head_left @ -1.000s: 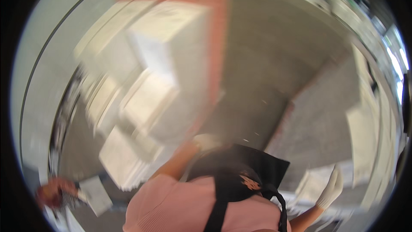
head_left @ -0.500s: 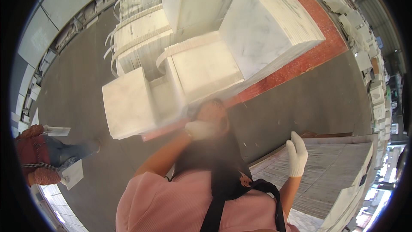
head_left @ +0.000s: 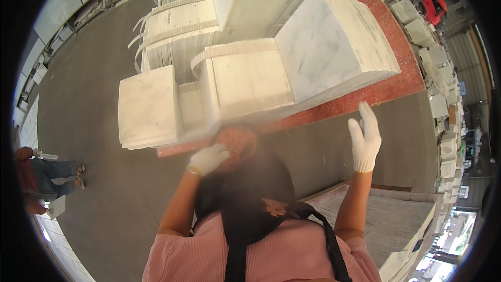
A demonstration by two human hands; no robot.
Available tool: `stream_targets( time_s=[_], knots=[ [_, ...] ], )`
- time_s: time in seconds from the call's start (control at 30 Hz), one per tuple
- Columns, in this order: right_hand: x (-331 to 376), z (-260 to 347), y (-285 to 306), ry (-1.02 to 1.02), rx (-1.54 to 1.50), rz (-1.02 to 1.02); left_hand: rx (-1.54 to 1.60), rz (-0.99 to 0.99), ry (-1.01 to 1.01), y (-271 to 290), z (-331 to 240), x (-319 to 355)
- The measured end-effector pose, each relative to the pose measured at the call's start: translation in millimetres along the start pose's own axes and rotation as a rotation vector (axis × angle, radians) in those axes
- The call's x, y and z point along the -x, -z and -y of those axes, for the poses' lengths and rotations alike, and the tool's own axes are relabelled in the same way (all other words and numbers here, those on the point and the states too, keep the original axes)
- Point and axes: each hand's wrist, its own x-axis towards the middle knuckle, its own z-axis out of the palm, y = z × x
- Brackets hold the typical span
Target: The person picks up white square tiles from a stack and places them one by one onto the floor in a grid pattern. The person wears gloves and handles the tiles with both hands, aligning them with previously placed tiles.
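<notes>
My left hand [head_left: 209,159], in a white glove, hovers by the front of a black apron [head_left: 255,177] with an orange pattern. Its fingers look loosely stretched together, and nothing shows in them. On the right, my right hand [head_left: 366,138], gloved in white too, is raised with fingers apart and holds nothing. Ahead of both stand stacked white marble tiles: a small stack [head_left: 148,105] is closest to my left hand, and a strapped bundle [head_left: 250,75] sits beside it. A larger, grey-veined stack [head_left: 326,47] stands ahead of my right hand. Haze blurs the middle of the view.
The tile stacks rest on a red base [head_left: 389,81] over a grey floor [head_left: 88,99]. A crate of tiles [head_left: 386,211] lies close by my right arm. At the far left another person [head_left: 47,177] holds a pale tile. More slabs [head_left: 451,125] line the right side.
My right hand has risen forward, and my left hand has shifted left, away from the body's middle. The view has shifted, and the person at the left appears nearer the edge.
</notes>
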Motion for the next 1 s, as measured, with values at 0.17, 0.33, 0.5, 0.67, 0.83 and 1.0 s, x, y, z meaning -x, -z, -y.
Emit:
stream_targets(
  time_s=[0.17, 0.33, 0.5, 0.67, 0.83, 1.0],
  knots=[
    [-39, 8, -11, -0.029, -0.086, -0.106, 0.388, -0.048, 0.18, 29, 0, -36],
    [-76, 18, -33, 0.033, 0.223, -0.133, 0.252, -0.076, 0.112, 84, 13, -100],
    [-95, 31, -64, -0.054, 0.447, -0.191, 0.497, -0.217, 0.091, 135, 34, -193],
    [-96, 45, -77, -0.122, 0.471, -0.232, 0.294, -0.295, -0.141, 205, 8, -295],
    [-94, 54, -85, -0.152, 0.547, -0.252, 0.446, -0.331, -0.177, 261, -90, -394],
    [-95, 57, -92, -0.156, 0.546, -0.295, 0.422, -0.382, -0.239, 278, -152, -465]
  ],
)
